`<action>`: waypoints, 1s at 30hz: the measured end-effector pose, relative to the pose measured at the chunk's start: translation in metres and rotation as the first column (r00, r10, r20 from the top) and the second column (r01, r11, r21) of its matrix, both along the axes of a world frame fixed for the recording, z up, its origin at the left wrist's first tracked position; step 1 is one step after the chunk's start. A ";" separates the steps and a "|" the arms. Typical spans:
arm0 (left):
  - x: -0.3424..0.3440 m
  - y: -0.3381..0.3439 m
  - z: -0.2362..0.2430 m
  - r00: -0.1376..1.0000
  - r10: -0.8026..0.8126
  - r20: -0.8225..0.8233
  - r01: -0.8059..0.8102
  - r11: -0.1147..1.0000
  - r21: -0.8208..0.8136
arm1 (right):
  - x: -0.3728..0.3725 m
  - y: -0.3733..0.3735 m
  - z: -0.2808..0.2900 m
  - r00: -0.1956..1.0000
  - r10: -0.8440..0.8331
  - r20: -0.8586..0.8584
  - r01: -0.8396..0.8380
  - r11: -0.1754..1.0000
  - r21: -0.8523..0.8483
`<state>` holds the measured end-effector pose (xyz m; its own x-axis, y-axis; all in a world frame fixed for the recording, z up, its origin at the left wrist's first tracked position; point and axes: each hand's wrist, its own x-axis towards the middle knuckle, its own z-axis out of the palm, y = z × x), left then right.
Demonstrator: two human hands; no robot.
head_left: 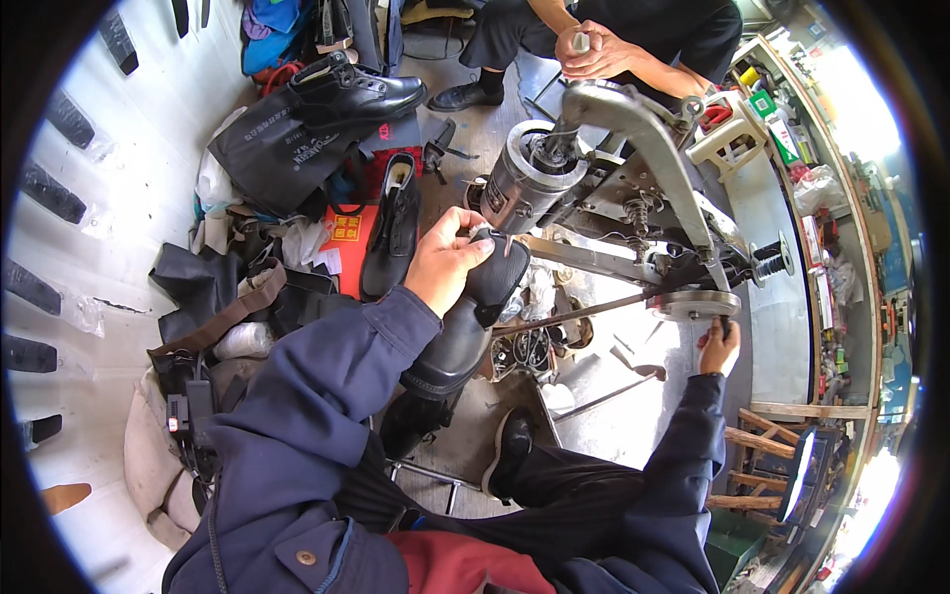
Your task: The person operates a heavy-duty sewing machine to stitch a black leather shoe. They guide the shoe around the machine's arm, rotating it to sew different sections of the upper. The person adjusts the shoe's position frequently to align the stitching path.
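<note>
My left hand [452, 255] pinches the top of a black leather boot [447, 346] where it meets the narrow metal arm [584, 257] of a cast-metal sewing machine [683, 173]. The boot hangs down below the arm, its lower part partly behind my sleeve. My right hand [719, 346] is closed on a dark handle at the rim of the machine's wheel [693, 302]. A cylindrical metal head [520, 183] stands above my left hand.
A co-worker's hands [594, 57] rest atop the machine. Black boots [351, 99] [389, 238], a black bag [277, 148], a red-orange package [346, 247] and leather pieces [198, 287] lie left. Cluttered shelves [831, 247] and a wooden stool [772, 465] stand right.
</note>
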<state>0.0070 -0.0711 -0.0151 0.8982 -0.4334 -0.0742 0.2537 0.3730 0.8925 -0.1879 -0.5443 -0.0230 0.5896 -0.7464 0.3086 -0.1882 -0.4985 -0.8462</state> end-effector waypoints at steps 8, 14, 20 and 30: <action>-0.001 -0.001 0.003 0.999 0.002 0.036 -0.004 0.998 0.062 | 0.019 0.094 -0.028 0.895 0.380 -0.233 -0.177 0.782 0.597; -0.004 0.000 0.007 0.999 -0.030 0.019 0.030 0.999 0.030 | 0.007 0.055 0.054 0.985 0.170 -0.042 -0.170 0.985 0.011; 0.004 -0.002 -0.004 0.998 -0.036 0.044 0.033 0.998 0.062 | 0.000 0.003 -0.024 0.996 0.007 -0.084 0.007 0.985 0.173; 0.005 -0.001 -0.007 0.996 -0.085 -0.024 0.086 0.995 0.049 | 0.010 0.083 0.048 0.939 0.340 -0.054 -0.326 0.929 0.173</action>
<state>0.0118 -0.0718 -0.0218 0.8558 -0.5039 -0.1170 0.3027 0.3042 0.9033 -0.1776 -0.4617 0.0248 0.8308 -0.5379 0.1426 -0.1062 -0.4047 -0.9082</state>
